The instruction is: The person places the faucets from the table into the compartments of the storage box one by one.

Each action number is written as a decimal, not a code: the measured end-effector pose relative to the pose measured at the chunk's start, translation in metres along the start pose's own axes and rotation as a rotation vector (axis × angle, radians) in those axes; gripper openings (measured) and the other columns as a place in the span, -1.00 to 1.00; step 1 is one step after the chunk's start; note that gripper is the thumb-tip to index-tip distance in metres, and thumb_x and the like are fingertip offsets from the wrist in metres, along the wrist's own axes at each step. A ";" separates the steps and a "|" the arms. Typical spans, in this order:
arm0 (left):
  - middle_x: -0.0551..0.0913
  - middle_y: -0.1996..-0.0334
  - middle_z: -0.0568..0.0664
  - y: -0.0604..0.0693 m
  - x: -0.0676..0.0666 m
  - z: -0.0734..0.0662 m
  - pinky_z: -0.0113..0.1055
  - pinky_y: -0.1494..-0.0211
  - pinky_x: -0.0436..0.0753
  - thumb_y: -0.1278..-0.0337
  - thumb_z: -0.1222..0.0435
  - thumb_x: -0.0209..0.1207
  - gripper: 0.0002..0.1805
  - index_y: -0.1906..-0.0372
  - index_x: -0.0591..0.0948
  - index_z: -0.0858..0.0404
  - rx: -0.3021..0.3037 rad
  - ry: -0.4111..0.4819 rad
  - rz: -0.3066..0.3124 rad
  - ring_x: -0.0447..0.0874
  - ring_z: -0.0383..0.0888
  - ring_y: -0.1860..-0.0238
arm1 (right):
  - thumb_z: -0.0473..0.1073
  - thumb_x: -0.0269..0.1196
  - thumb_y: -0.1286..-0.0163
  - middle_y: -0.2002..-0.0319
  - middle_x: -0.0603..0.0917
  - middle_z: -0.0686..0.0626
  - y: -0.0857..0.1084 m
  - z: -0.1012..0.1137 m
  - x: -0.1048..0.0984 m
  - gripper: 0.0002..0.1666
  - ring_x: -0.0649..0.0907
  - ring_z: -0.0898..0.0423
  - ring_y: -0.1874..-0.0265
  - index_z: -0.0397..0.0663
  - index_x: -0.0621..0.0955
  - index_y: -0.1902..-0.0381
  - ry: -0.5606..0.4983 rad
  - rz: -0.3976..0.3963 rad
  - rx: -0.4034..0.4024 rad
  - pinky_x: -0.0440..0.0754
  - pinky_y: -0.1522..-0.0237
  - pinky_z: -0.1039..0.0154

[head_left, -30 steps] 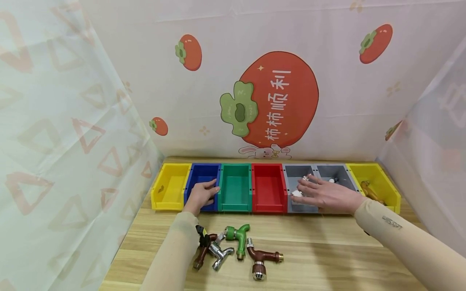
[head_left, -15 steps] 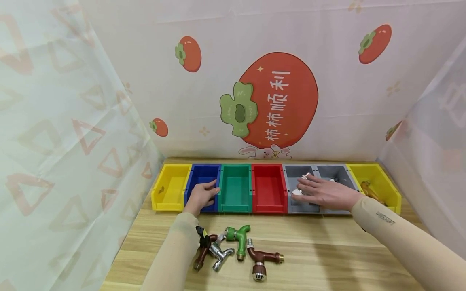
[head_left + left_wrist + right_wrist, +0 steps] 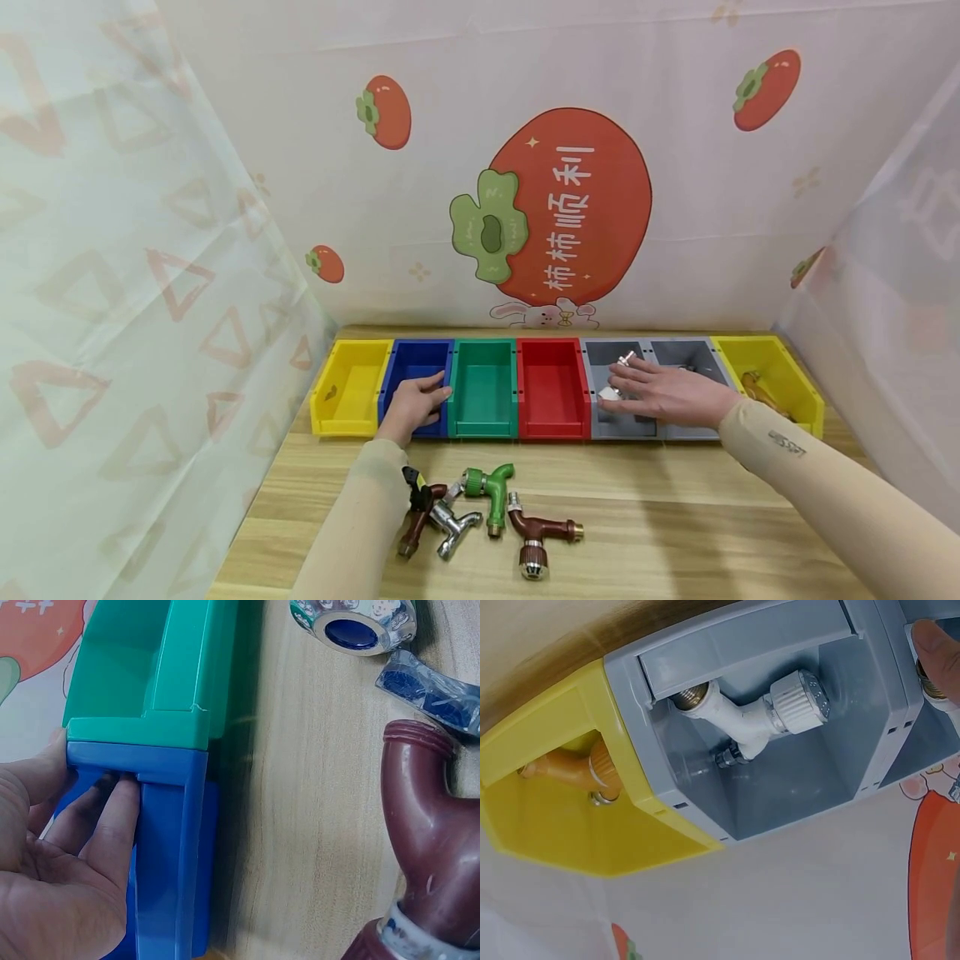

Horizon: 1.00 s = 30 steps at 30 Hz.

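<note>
White faucet (image 3: 610, 393) lies beneath the right hand (image 3: 667, 392).

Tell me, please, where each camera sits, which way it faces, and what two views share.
Head: on the head, facing forward and down at seven bins and a tabletop; left hand, right hand and sleeves show.
Left wrist: on that wrist, picture turned sideways, toward blue bin, green bin and brown faucet; part of the left hand shows.
Right wrist: on that wrist, picture nearly inverted, toward a white faucet in a gray bin; little of the right hand shows.
Shared: head and left wrist both show the left hand at the blue bin.
</note>
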State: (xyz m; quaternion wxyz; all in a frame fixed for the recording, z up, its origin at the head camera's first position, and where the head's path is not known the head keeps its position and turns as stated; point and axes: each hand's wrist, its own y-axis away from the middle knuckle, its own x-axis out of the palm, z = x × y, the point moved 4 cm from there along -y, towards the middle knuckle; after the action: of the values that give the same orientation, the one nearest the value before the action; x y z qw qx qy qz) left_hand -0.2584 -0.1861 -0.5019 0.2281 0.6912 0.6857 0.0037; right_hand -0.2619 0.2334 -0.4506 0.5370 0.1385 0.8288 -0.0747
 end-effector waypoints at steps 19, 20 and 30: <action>0.47 -0.43 0.09 -0.002 0.000 0.001 0.02 -0.27 0.63 -0.48 0.18 0.19 -0.42 -0.52 0.40 -0.02 -0.002 -0.014 -0.006 0.53 0.11 -0.35 | -0.11 0.67 0.07 -0.42 0.49 -0.19 -0.007 -0.007 0.007 0.20 0.42 -0.24 -0.43 0.20 0.37 -0.55 -0.194 0.123 0.068 0.48 -0.37 -0.15; 0.47 -0.43 0.08 -0.002 0.000 0.001 0.01 -0.27 0.63 -0.48 0.18 0.19 -0.42 -0.52 0.40 -0.02 -0.002 -0.014 -0.006 0.53 0.10 -0.35 | -0.11 0.67 0.07 -0.42 0.49 -0.20 -0.007 -0.007 0.007 0.20 0.42 -0.24 -0.43 0.20 0.37 -0.55 -0.199 0.126 0.073 0.49 -0.37 -0.14; 0.49 -0.42 0.06 -0.003 0.000 0.001 0.01 -0.26 0.63 -0.48 0.18 0.19 -0.42 -0.52 0.40 -0.03 -0.003 -0.010 -0.008 0.54 0.09 -0.35 | -0.15 0.66 0.05 -0.40 0.49 -0.23 -0.007 -0.008 0.009 0.17 0.45 -0.24 -0.41 0.06 0.37 -0.53 -0.239 0.112 0.115 0.57 -0.31 -0.07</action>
State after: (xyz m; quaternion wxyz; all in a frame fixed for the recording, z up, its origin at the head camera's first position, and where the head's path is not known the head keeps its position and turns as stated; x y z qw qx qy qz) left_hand -0.2608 -0.1863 -0.5040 0.2327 0.6880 0.6874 0.0003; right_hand -0.2747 0.2300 -0.4556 0.6265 0.2052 0.7441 -0.1078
